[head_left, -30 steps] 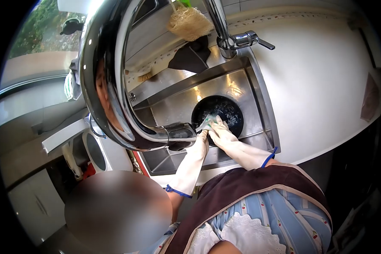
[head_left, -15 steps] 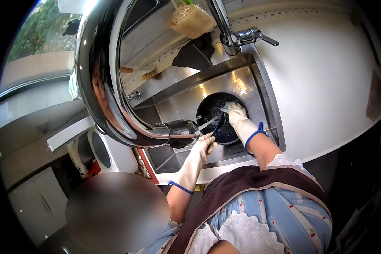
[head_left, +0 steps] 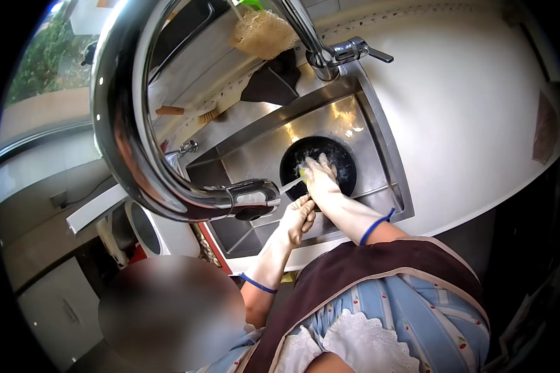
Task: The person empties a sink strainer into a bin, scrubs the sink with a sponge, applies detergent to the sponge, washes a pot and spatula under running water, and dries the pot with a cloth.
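A round black pan (head_left: 348,163) sits in the steel sink, its inside wet with whitish suds. My right hand (head_left: 321,180), in a pale rubber glove with a blue cuff, reaches into the pan. Beneath its fingers shows the edge of a yellow-green sponge (head_left: 303,174). My left hand (head_left: 297,221), gloved alike, is closed at the pan's near edge around a slim dark handle, mostly hidden now; what it belongs to I cannot make out. Water (head_left: 291,185) runs from the faucet spout (head_left: 255,200) towards the right hand.
The chrome faucet neck (head_left: 121,124) arches large across the left. Its lever (head_left: 379,55) stands behind the sink (head_left: 389,143). A loofah (head_left: 264,34) hangs above a dark cloth (head_left: 270,81). A wooden-handled brush (head_left: 208,116) lies behind the sink. White counter (head_left: 466,124) extends right.
My right hand has shifted left and nearer my left hand, crossing over the dark handle. The yellow-green sponge has come into sight. The camera view has shifted slightly.
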Demonstrator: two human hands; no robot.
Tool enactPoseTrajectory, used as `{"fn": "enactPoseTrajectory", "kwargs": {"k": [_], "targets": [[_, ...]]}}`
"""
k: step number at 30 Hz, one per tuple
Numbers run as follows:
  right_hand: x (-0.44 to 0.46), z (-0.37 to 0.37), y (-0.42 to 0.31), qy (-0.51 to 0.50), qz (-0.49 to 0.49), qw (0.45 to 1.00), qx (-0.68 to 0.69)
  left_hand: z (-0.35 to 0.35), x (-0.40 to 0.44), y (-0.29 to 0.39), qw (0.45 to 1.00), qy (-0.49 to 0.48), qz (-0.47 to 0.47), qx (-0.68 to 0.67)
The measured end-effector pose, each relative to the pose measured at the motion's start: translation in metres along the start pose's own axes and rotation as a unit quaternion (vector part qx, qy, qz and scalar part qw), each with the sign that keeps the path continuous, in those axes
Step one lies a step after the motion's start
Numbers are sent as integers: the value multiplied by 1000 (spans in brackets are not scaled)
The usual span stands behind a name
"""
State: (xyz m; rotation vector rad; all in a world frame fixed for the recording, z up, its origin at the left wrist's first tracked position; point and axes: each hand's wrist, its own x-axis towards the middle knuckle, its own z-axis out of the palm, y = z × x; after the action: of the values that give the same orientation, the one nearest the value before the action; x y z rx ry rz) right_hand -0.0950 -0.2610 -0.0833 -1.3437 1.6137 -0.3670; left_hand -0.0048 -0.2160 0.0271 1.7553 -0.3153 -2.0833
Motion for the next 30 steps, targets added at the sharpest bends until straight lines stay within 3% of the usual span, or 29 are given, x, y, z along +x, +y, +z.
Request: {"fn": "enactPoseTrajectory", "kwargs": {"k": [2, 6, 8, 10, 12, 13, 15, 16, 18, 19, 22, 25, 26, 27, 28, 29, 30], "targets": [[40, 15, 20, -146, -34, 988, -48, 6, -6, -10, 997, 70, 0, -24], [33, 8, -5, -167, -37, 982, -78, 12, -12, -12, 995, 84, 32, -47], [-11, -28, -36, -101, -120, 981, -114, 5, -3, -18, 992, 86, 51, -76], [-31, -47, -50, -126, -76, 982, -117, -3, 5, -17, 992, 103, 38, -67], [-19, -21, -10, -101, -18, 992, 67, 1, 3, -9, 994, 84, 41, -63], [2, 14, 30, -84, -104, 987, 91, -2, 5, -12, 993, 89, 17, -71], [37, 40, 74, -83, 25, 972, 220, -13, 6, -15, 991, 94, -38, -86], [37, 38, 79, 46, -32, 997, 61, -18, 6, -16, 991, 99, -39, -87], [34, -1, 49, 118, 31, 983, -141, -27, 6, -20, 993, 74, -47, -79], [42, 2, 71, 45, -27, 987, -150, -31, 7, -21, 993, 64, -60, -79], [55, 9, 65, -56, 96, 994, -17, -34, 8, -17, 989, 65, -92, -100], [32, -8, 44, -80, 24, 995, 50, -38, 13, -17, 990, 45, -93, -97], [31, 27, 70, -97, 8, 963, 250, -38, 14, -16, 990, 32, -94, -97], [31, 62, 98, -123, 1, 889, 440, -33, 10, -9, 990, 28, -97, -97], [25, 77, 109, -78, -118, 955, 260, -32, 8, -10, 990, 26, -99, -98], [20, 87, 115, -29, -231, 970, 65, -31, 6, -11, 997, 5, -72, -37], [7, 40, 73, -50, -181, 981, 57, -30, 4, -10, 999, -15, -44, 24]]}}
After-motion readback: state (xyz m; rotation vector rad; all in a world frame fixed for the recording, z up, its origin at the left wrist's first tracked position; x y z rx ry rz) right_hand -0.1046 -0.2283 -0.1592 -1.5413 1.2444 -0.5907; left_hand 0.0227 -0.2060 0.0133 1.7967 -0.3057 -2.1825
